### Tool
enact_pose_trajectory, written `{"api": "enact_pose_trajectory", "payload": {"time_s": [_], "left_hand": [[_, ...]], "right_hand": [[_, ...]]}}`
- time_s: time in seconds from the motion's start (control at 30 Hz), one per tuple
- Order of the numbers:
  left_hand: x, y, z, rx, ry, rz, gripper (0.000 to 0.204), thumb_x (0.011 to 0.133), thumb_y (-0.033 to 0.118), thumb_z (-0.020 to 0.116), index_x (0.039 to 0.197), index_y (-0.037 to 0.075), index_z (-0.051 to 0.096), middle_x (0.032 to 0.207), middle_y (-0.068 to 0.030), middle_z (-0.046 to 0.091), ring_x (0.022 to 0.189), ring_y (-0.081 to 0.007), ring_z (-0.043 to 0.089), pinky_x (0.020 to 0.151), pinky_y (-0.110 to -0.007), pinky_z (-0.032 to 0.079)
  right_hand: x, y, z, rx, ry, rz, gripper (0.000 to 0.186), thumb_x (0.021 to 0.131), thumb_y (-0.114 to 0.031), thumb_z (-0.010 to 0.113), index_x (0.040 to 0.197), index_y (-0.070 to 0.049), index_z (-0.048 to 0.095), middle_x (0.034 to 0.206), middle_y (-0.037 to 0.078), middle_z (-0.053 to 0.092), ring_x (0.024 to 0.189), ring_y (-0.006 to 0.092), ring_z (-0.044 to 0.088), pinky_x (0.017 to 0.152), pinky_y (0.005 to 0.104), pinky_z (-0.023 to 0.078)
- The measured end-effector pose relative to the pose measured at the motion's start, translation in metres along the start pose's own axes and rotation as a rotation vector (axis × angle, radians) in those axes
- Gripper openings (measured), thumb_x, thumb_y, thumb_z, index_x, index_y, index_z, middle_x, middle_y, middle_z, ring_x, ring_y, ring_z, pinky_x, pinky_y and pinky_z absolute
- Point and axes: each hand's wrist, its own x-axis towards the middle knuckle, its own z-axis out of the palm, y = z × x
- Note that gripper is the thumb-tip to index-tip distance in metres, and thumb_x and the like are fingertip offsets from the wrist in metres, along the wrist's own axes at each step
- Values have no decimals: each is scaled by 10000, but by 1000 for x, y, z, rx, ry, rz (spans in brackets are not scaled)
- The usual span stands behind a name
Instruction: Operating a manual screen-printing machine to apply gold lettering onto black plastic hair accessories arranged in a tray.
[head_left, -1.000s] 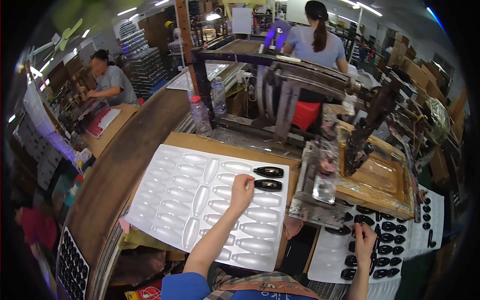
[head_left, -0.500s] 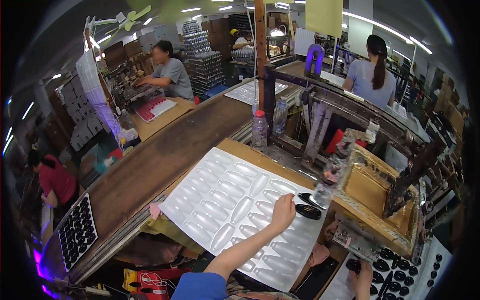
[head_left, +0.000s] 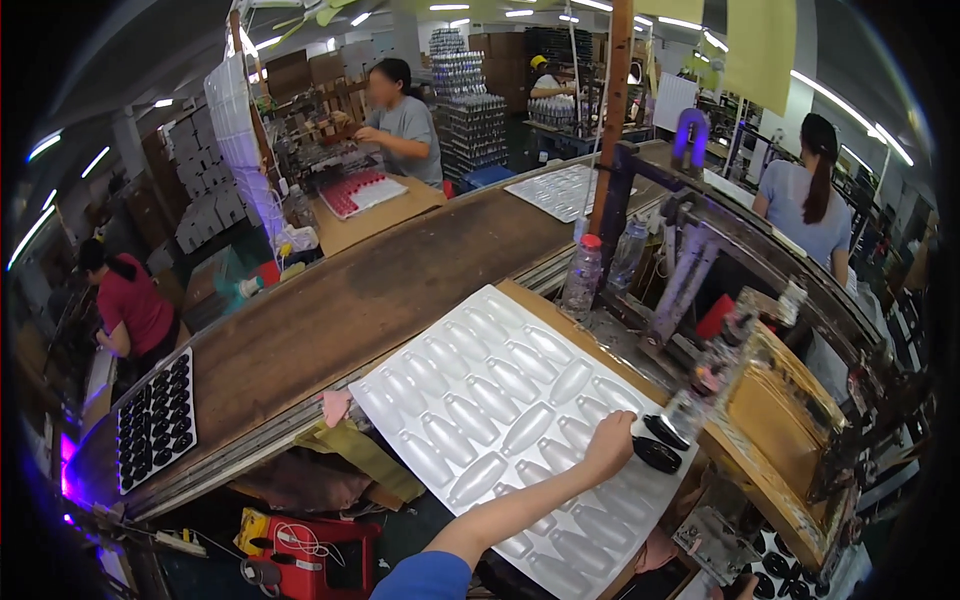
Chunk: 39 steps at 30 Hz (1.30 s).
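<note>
A white moulded tray with rows of bottle-shaped hollows lies slantwise in front of me. Two glossy black flattened pieces, one a black oval piece, rest at its right end. My left hand reaches across the tray, fingers curled in right beside that piece; whatever lies between the fingertips is hidden. Most of my right hand is cut off by the lower edge, below the press, and its fingers do not show clearly. Several more black pieces lie close to its right.
The press's yellowish screen frame stands tilted at right, beside metal arms. A long brown conveyor belt runs behind the tray. A red-capped clear bottle stands near the post. At left is a filled tray. Several people work farther off.
The whole view has swung, so everything sits farther right. My left hand stays beside the black pieces. My right hand, earlier at a black piece, is now mostly beyond the lower edge.
</note>
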Motion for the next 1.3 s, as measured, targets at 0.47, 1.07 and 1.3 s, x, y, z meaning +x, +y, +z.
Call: {"api": "enact_pose_trajectory", "payload": {"time_s": [0.47, 1.07, 1.3], "left_hand": [[11, 28, -27, -124, -39, -204, 278, 686, -34, 435, 962, -10, 466, 870, -200, 530, 839, -348, 507, 730, -423, 397], [85, 178, -28, -558, 48, 563, 133, 805, 72, 511, 906, -9, 536, 700, -49, 550, 692, -82, 523, 637, -248, 424], [95, 170, -16, -737, -42, 356, 141, 809, 77, 523, 919, -5, 555, 742, -44, 566, 701, -83, 528, 643, -241, 429]], "right_hand": [[-10, -23, -4, 226, 126, 261, 797, 806, -491, 487, 1269, 107, 237, 1287, 306, 278, 1196, 388, 300, 985, 382, 273], [-38, 41, -22, 412, 465, -15, 398, 812, -214, 592, 1069, 78, 505, 831, 82, 574, 711, 162, 483, 628, 273, 404], [-56, 53, -35, 710, 481, 165, 486, 790, -183, 624, 1207, -22, 434, 943, 78, 539, 701, 126, 488, 604, 225, 413]]}}
